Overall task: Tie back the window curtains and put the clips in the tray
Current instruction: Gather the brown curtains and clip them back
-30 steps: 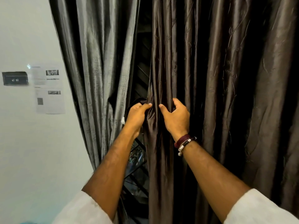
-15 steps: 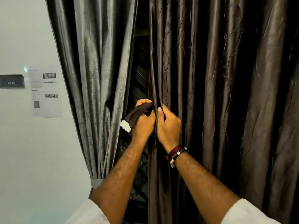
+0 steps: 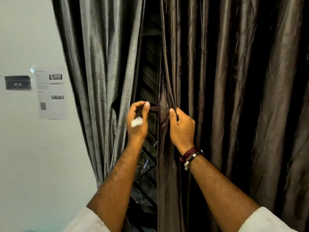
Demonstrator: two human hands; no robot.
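Note:
Two dark satin curtains hang in front of me: the grey left curtain (image 3: 100,72) and the brown right curtain (image 3: 234,97). My left hand (image 3: 138,121) is closed on a dark fabric tie-back strap (image 3: 153,108) with a white end tab, in the gap between the curtains. The strap runs from my fingers to the right curtain's edge. My right hand (image 3: 181,128) grips the gathered left edge of the right curtain. No clips or tray are in view.
Behind the gap is a dark window with a metal grille (image 3: 147,173). A white wall (image 3: 33,156) is on the left, with a paper notice (image 3: 51,92) and a small dark plate (image 3: 18,82) on it. The left curtain narrows low down.
My left hand has drawn the strap leftwards out of the curtain fold and away from my right hand. My right hand has shifted right, still bunching the curtain's edge.

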